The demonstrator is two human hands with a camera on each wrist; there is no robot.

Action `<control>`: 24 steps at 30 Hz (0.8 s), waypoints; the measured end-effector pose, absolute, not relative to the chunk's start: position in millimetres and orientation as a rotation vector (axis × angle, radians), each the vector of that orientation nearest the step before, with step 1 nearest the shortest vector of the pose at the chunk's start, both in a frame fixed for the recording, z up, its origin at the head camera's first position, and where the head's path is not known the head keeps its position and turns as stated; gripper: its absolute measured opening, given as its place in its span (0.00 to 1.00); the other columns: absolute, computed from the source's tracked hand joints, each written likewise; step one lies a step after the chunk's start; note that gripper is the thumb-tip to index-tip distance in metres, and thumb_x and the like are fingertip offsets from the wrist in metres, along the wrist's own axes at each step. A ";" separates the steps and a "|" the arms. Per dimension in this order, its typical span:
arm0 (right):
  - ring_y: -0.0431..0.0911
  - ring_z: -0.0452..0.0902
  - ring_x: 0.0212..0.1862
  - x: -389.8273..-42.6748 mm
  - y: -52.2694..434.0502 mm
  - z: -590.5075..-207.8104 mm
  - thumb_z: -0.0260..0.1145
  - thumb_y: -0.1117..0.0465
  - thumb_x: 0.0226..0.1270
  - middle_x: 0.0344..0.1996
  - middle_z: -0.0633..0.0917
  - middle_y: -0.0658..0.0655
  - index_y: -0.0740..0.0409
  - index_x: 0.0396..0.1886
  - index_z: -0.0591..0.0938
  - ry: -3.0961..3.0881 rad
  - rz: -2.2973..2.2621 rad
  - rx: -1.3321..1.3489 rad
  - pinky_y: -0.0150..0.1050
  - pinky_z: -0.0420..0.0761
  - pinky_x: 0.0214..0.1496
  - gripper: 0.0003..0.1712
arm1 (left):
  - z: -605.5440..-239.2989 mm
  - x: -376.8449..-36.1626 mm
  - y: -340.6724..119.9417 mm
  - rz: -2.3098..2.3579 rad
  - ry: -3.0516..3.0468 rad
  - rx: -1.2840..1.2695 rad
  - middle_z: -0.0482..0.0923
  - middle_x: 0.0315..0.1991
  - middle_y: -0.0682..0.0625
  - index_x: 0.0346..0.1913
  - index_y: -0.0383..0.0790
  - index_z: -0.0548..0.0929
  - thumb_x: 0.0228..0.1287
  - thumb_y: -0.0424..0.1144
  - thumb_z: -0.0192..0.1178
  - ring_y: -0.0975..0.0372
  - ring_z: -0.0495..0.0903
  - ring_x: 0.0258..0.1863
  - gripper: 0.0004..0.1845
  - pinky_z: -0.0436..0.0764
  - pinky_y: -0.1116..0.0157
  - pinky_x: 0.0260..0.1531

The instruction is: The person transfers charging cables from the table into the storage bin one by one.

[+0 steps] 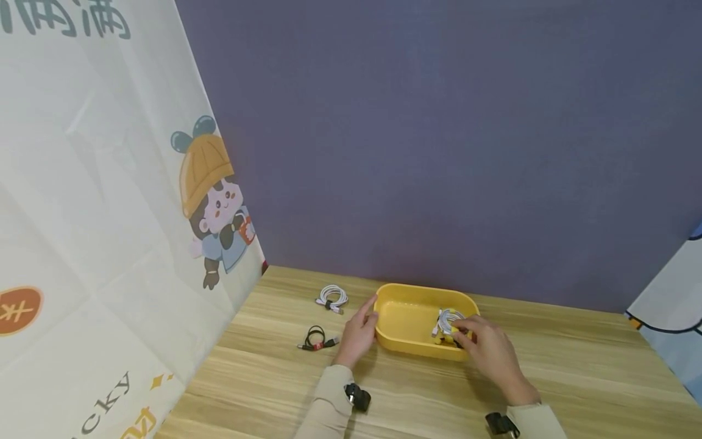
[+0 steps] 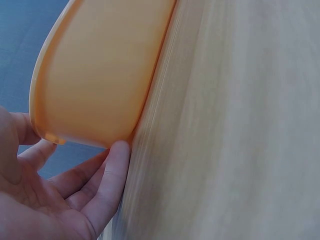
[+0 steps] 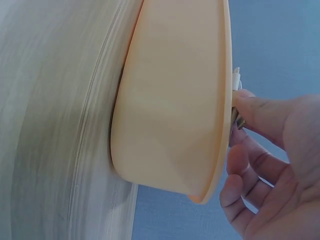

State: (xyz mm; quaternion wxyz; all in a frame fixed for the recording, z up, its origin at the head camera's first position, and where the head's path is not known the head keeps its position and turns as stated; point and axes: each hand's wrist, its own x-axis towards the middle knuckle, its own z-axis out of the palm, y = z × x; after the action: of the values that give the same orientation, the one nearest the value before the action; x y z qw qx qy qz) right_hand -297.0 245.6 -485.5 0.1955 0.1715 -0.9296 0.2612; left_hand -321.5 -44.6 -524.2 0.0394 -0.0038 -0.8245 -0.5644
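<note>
Left hand (image 1: 358, 332) rested against the left end of the yellow plastic tray (image 1: 403, 317), fingers straight and relaxed, gripping nothing; in the left wrist view the fingertips (image 2: 116, 155) touched the tray's (image 2: 100, 70) outer wall down by the table (image 2: 230, 125). Right hand (image 1: 488, 347) was at the tray's right end, thumb and fingers pinched on a coiled white cable (image 1: 448, 322) lying inside the tray at that end. In the right wrist view the right hand (image 3: 270, 165) reached over the rim of the tray (image 3: 170, 110), with a bit of the cable (image 3: 236, 80) showing past the thumb; how the pinch sat was mostly hidden by the rim.

Tray sat far centre on the table (image 1: 576, 366), oval with rounded corners, smooth and matte, shallow walls. Table was light wood-grain laminate.

Left of the tray, well apart from it: a second coiled white cable (image 1: 331, 298) further back, tied in the middle, and a coiled black cable (image 1: 317, 339) with a red band nearer, just beside the left hand. Neither blocked the tray.

Behind stood a plain purple backdrop (image 1: 439, 134). On the left hung a white printed cloth (image 1: 99, 213) with a cartoon child in an orange hat. Beige sleeves and wrist-worn cameras showed at the near edge.
</note>
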 end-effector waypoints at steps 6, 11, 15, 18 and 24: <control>0.31 0.66 0.24 -298.6 242.6 -485.5 0.76 0.60 0.62 0.36 0.87 0.48 0.53 0.48 0.91 -2.610 0.721 0.483 0.30 0.66 0.24 0.14 | -524.9 -321.6 -44.4 -1.725 -2.533 -0.010 0.79 0.31 0.51 0.76 0.65 0.67 0.82 0.46 0.48 0.64 0.77 0.23 0.25 0.79 0.67 0.27; 0.32 0.66 0.25 -299.0 240.7 -482.3 0.75 0.59 0.63 0.36 0.86 0.48 0.53 0.49 0.90 -2.632 0.731 0.487 0.31 0.66 0.24 0.14 | -523.7 -320.9 -43.3 -1.732 -2.531 -0.001 0.81 0.32 0.50 0.76 0.65 0.67 0.82 0.46 0.48 0.63 0.78 0.24 0.25 0.80 0.66 0.28; 0.34 0.66 0.26 -300.8 238.1 -480.6 0.76 0.60 0.63 0.35 0.86 0.48 0.53 0.48 0.91 -2.633 0.731 0.498 0.31 0.66 0.24 0.13 | -523.6 -320.7 -42.7 -1.732 -2.522 -0.011 0.82 0.34 0.49 0.76 0.64 0.68 0.82 0.46 0.48 0.63 0.79 0.24 0.24 0.80 0.67 0.28; 0.34 0.68 0.27 -302.9 236.1 -481.0 0.77 0.60 0.61 0.34 0.86 0.47 0.52 0.46 0.91 -2.624 0.719 0.515 0.30 0.67 0.25 0.12 | -524.3 -321.4 -42.5 -1.738 -2.516 -0.020 0.82 0.34 0.49 0.76 0.63 0.68 0.82 0.45 0.48 0.63 0.78 0.24 0.24 0.80 0.66 0.28; 0.34 0.69 0.27 -308.3 233.7 -483.3 0.78 0.62 0.59 0.34 0.86 0.48 0.54 0.43 0.91 -2.578 0.711 0.578 0.30 0.69 0.26 0.12 | -525.4 -322.5 -41.9 -1.737 -2.514 -0.018 0.80 0.31 0.49 0.76 0.63 0.68 0.82 0.46 0.48 0.63 0.77 0.22 0.24 0.80 0.67 0.27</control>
State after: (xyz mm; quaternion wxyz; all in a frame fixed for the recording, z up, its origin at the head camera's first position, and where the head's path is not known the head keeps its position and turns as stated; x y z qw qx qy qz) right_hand -308.3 233.7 -483.3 0.2015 0.2069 -0.9229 0.2545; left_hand -322.5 -41.9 -525.4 0.0429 -0.0059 -0.8219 -0.5680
